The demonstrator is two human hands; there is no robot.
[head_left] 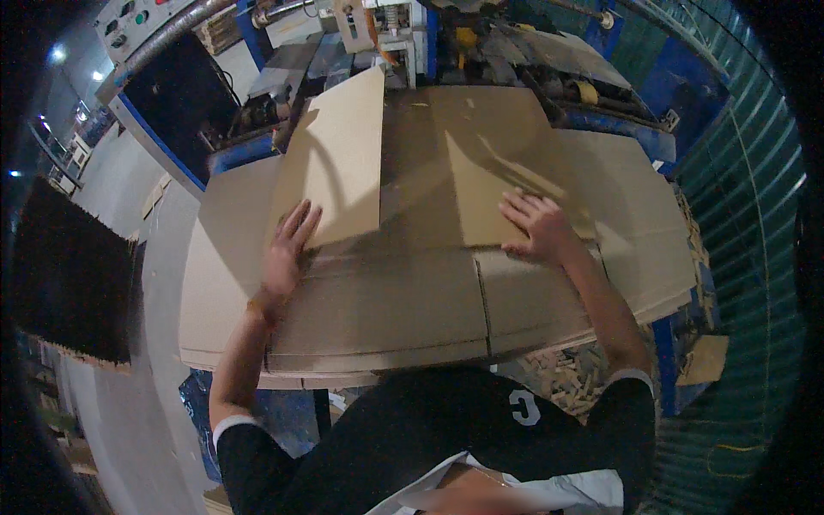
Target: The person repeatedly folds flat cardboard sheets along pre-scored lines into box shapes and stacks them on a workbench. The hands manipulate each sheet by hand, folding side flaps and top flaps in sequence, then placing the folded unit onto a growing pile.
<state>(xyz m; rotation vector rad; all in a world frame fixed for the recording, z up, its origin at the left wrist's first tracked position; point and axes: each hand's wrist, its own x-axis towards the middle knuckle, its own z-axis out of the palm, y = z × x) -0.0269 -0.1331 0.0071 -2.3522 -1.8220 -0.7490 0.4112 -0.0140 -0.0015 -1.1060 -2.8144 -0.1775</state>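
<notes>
A large flat brown cardboard sheet lies on a stack in front of me, with score lines and slots. My left hand rests flat against the left flap, which stands tilted up from the sheet. Its fingers are spread. My right hand presses palm-down on the right flap, which is folded over and lies lower. Neither hand grips anything; both push on the cardboard.
A blue and grey machine with rollers and a control panel stands beyond the stack. More cardboard sheets spread to the right. A dark stack stands at left. Cardboard scraps lie on the floor near a green wall.
</notes>
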